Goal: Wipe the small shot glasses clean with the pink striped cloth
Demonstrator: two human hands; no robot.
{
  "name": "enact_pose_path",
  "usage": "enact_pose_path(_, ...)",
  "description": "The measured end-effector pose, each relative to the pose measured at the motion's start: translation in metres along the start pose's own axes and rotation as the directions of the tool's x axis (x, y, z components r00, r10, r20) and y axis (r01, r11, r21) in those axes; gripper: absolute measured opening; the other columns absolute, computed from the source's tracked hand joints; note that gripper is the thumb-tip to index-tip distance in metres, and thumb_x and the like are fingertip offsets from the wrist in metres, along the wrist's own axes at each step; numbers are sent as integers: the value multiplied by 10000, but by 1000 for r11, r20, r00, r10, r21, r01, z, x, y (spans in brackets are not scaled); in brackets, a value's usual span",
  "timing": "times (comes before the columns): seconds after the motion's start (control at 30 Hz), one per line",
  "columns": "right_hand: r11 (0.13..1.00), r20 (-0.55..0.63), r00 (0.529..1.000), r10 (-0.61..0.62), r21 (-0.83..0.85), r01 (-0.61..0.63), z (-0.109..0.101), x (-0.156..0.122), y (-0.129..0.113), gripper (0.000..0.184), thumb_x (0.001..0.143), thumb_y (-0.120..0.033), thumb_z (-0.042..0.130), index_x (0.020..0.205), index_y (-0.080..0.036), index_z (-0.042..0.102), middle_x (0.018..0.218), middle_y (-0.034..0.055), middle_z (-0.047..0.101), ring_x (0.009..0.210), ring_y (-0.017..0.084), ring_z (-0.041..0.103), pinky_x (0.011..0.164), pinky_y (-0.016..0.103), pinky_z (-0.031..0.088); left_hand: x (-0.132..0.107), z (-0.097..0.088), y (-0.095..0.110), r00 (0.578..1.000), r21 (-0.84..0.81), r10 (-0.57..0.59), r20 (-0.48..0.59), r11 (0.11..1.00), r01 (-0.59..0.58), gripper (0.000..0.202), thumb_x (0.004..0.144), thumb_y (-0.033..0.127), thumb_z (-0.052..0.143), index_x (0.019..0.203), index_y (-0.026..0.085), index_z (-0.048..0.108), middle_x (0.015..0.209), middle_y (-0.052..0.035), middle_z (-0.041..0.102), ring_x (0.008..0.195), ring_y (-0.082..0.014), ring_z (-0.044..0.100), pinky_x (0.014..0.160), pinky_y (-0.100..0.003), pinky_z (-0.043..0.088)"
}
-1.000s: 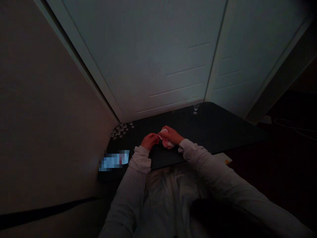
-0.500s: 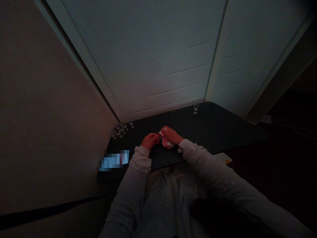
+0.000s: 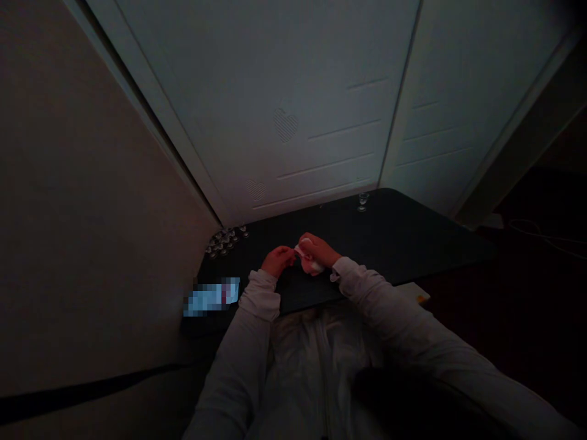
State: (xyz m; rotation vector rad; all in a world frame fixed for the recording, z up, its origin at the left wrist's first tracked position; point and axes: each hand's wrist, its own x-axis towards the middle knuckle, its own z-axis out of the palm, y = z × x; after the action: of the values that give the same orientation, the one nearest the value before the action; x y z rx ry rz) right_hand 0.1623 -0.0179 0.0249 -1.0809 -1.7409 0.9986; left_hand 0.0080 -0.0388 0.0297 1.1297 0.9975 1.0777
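Note:
The room is dim. Over the near part of a dark table (image 3: 394, 238), my right hand (image 3: 318, 249) is closed around a small white cloth (image 3: 308, 259). Just left of it, my left hand (image 3: 276, 260) has its fingers pinched together, close to the cloth; whatever it pinches is too small to make out. Both arms wear pale long sleeves.
A cluster of small clear glasses (image 3: 224, 239) stands at the table's back left corner. One single small glass (image 3: 362, 201) stands at the back edge by the white panelled doors (image 3: 298, 110). A lit, blurred screen (image 3: 211, 297) lies at the table's near left.
Less of the white cloth shows now as my right hand has closed more tightly round it. Both hands stay in the same place.

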Motion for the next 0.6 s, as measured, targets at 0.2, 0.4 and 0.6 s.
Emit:
enact_pose_path(0.2, 996, 7, 999, 35, -77, -34, 0, -1, -3, 259, 644, -414, 485, 770, -187, 498, 632, -37, 501, 572, 84, 445, 505, 190, 337, 2, -2, -2, 1000, -4, -1, 1, 1000, 1, 295, 514, 328, 654, 660, 129, 494, 533, 25, 520, 488, -70, 467, 508, -225, 349)
enact_pose_path(0.4, 999, -1, 1000, 11, -48, -11, 1, 0, 1, 255, 680, -424, 434, 746, -184, 489, 624, -35, 498, 564, 79, 433, 523, 194, 340, 2, 0, -1, 1000, 9, -5, -8, 1000, 5, 302, 505, 336, 658, 654, 130, 495, 525, 23, 516, 481, -70, 466, 493, -222, 347)
enact_pose_path(0.6, 998, -4, 998, -61, -12, 61, 0, 0, 0, 219, 731, -332, 325, 663, -172, 460, 627, -31, 478, 587, 76, 433, 579, 191, 349, 1, 0, -1, 1000, 36, -7, -22, 999, 8, 303, 507, 331, 658, 673, 131, 503, 542, 13, 544, 481, -72, 475, 504, -226, 358)
